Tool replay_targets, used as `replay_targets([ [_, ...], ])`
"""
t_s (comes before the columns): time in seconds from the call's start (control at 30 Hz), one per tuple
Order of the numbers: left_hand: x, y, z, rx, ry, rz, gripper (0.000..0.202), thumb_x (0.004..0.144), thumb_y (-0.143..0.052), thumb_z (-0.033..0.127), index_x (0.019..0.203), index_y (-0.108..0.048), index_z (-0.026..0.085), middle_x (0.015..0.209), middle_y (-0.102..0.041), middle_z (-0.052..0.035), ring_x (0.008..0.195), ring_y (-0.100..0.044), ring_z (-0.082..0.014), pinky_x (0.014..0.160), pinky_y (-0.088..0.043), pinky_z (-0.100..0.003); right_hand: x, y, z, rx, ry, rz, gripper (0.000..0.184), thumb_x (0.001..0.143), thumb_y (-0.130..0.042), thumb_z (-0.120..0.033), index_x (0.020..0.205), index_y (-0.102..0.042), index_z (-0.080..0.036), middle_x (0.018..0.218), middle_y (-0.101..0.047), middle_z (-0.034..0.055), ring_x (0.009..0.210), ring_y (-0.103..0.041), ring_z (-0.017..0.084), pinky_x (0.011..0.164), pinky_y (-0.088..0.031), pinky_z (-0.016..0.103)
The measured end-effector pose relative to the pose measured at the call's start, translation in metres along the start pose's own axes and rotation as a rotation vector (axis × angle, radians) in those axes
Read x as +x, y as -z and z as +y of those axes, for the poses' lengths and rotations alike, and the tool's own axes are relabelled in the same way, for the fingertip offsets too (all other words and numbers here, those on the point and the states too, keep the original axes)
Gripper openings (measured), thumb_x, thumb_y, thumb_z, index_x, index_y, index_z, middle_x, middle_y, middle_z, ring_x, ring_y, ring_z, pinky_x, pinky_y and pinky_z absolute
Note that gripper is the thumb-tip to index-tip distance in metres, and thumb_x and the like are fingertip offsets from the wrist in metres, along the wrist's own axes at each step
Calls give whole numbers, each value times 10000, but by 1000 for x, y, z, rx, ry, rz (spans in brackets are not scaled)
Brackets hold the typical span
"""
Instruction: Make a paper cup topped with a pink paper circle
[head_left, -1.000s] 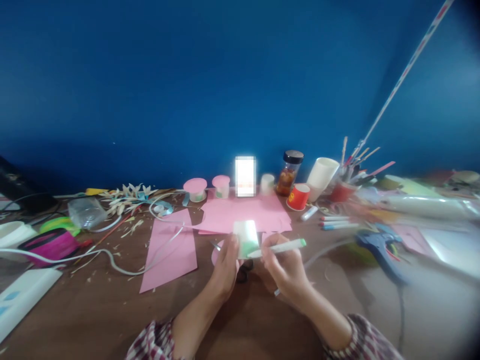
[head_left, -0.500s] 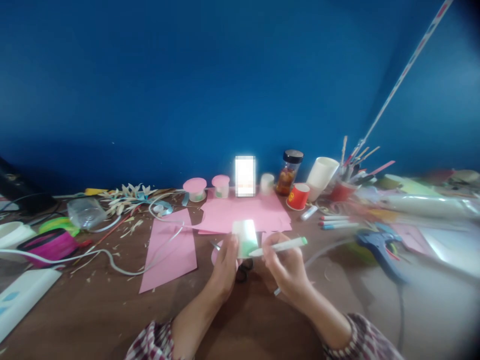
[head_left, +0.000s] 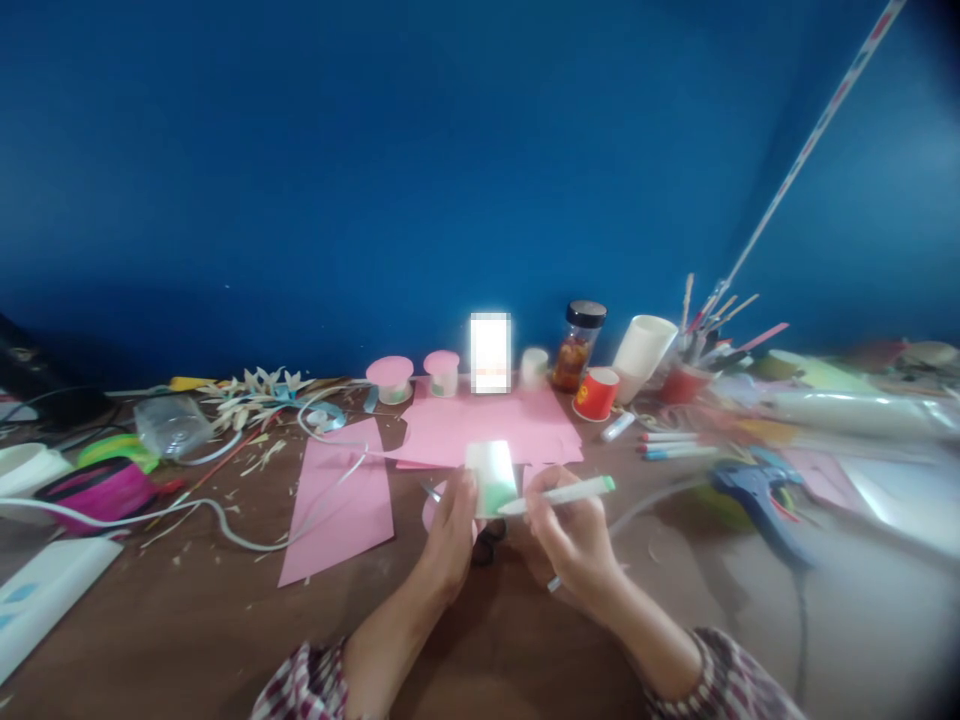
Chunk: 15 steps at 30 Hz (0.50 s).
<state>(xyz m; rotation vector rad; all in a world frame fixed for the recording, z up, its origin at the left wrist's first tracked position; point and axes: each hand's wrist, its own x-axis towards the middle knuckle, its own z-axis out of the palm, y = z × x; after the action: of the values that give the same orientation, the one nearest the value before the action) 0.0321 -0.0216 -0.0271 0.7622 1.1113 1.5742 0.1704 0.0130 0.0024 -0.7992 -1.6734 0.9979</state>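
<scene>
A small white paper cup (head_left: 489, 470) with green colour near its lower edge is in my left hand (head_left: 452, 535), whose fingers close round its left side. My right hand (head_left: 574, 530) grips a white marker with a green end (head_left: 574, 491), like a pen. The marker's tip is at the cup's green lower right part; the blur hides whether it touches. Another thin light stick end (head_left: 553, 583) shows below my right hand; I cannot tell if it is held. Partly behind my left hand lie a pink paper disc (head_left: 433, 510) and dark scissor handles (head_left: 489, 540).
Pink paper sheets (head_left: 480, 430) lie ahead, with two pink-topped cups (head_left: 389, 370) behind. A red cup (head_left: 597, 395), a lidded jar (head_left: 577, 350) and several pens (head_left: 675, 445) are on the right, near a glue gun (head_left: 765, 500). A white cable (head_left: 225, 520) crosses the left.
</scene>
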Motion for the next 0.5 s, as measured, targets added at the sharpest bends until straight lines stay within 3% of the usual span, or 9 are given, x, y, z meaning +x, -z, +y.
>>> replay_targets([
  [0.5,0,2,-3,-23,-13,-21,404,899,-477,546,984,-617,177,815,-608,-57,658,-537,-160,602,-447,-281,-1,-1,-3,66,-9,63,118,869,-565,-231,757,-558,-193,579,-529,-31,492,-477,114,469,-385,222],
])
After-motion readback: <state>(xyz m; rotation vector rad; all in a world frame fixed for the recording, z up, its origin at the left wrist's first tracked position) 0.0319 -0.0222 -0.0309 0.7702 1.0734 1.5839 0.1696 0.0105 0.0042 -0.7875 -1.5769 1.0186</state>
